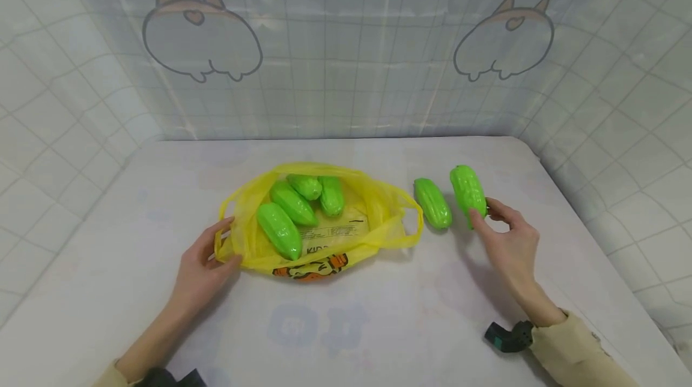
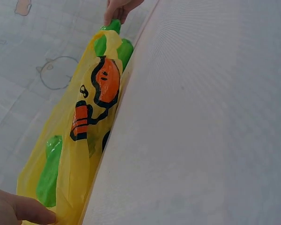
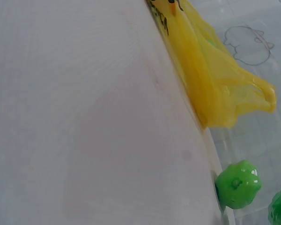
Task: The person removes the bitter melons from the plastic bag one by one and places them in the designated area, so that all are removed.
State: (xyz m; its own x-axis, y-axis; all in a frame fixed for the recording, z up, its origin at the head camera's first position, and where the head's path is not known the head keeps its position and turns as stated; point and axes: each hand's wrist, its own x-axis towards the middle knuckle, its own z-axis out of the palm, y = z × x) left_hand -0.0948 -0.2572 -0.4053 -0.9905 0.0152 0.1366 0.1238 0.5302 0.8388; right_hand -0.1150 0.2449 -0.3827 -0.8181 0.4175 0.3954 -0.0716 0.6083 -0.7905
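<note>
A yellow plastic bag lies with its mouth spread on the white table, a cartoon print on its near side. Several glossy green bitter melons rest inside. My left hand pinches the bag's left edge; its thumb presses the plastic in the left wrist view. With its fingertips my right hand holds a bumpy green bitter melon by its near end, to the right of the bag. Another bitter melon lies on the table between that hand and the bag, near the bag's right handle.
The white table ends at a back edge against a tiled-pattern curtain with cartoon animal outlines. Similar tiled sheets stand at both sides. A black device is strapped at the right wrist, beside a beige sleeve.
</note>
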